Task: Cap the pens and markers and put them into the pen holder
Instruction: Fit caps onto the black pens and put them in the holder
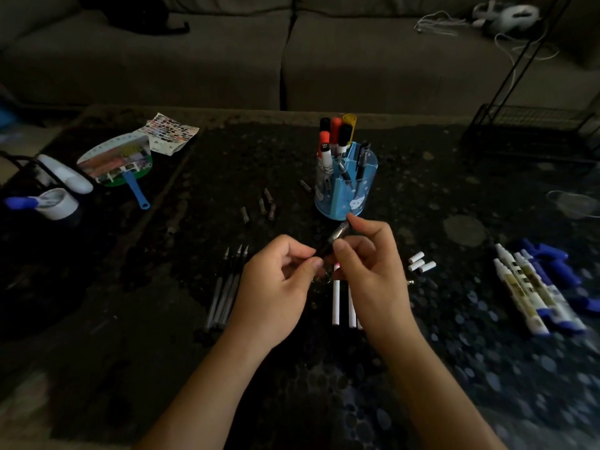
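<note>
Pen [337,234] pinched by left hand [278,282] and right hand [370,265] over dark table [454,177], before sofa [357,60].

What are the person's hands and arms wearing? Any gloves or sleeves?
Nothing that shows. The left hand and right hand have no gloves, and I see no rings or watch, though the light is dim. The left forearm and right forearm are bare too: no sleeves reach into the picture.

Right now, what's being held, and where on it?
A dark pen: right hand grips its middle, left hand pinches its near end. Whether that end is capped cannot be told.
</note>
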